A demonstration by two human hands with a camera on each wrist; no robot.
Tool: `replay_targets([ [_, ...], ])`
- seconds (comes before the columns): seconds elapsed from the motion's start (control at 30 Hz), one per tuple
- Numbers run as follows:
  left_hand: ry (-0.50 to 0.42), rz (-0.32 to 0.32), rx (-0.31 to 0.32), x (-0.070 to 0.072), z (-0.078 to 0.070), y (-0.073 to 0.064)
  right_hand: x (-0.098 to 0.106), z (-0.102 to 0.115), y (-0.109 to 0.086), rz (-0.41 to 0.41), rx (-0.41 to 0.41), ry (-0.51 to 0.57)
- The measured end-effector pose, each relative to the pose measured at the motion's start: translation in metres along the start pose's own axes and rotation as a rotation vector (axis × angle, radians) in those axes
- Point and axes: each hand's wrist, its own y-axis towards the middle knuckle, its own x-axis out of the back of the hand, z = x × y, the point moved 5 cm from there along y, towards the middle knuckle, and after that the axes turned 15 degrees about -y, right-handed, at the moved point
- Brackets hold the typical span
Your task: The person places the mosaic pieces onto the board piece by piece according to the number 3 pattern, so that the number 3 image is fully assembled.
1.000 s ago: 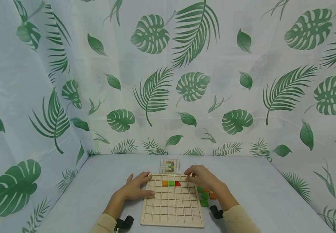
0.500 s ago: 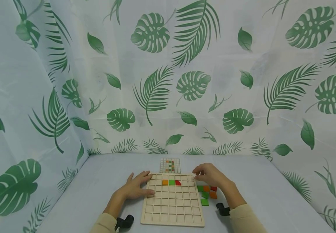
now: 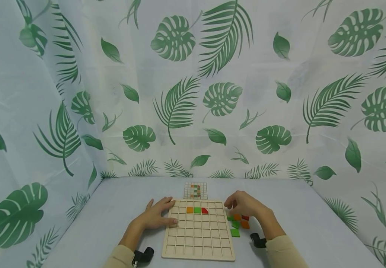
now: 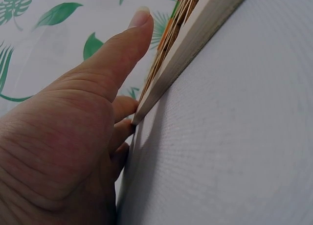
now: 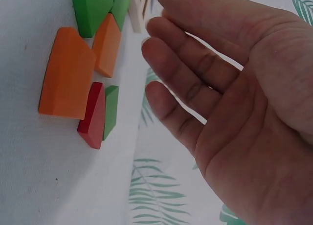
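Note:
A wooden grid board (image 3: 197,234) lies on the table with an orange tile (image 3: 190,210), a green tile (image 3: 197,210) and a red rounded tile (image 3: 204,210) in one of its upper rows. My left hand (image 3: 156,216) rests at the board's upper left edge, its thumb (image 4: 122,54) straight and the other fingertips against the side. Beside the board's right edge, my right hand (image 3: 243,204) hovers near loose tiles, fingers loosely bent, nothing visible in its grasp. Among those are an orange tile (image 5: 67,76), a red tile (image 5: 91,117) and a green tile (image 3: 235,233).
Behind the board lies a small pattern card (image 3: 195,191) printed with a grid and coloured squares. A leaf-print curtain (image 3: 193,111) stands at the back and sides of the table (image 3: 313,223).
My right hand has moved right, from above the board's upper right corner to the loose tiles, then slightly down. My left hand and the three tiles on the board have stayed in place.

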Motion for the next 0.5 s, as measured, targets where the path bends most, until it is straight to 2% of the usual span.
replay_targets([
  [0.2, -0.01, 0.001, 0.007, -0.0006, -0.0004, -0.0005, -0.0003, 0.0002, -0.0021, 0.013, 0.052, -0.011],
  [0.5, 0.002, -0.006, 0.0, -0.0003, -0.0014, -0.0005, -0.0046, 0.0023, -0.0039, 0.055, 0.068, -0.011],
])
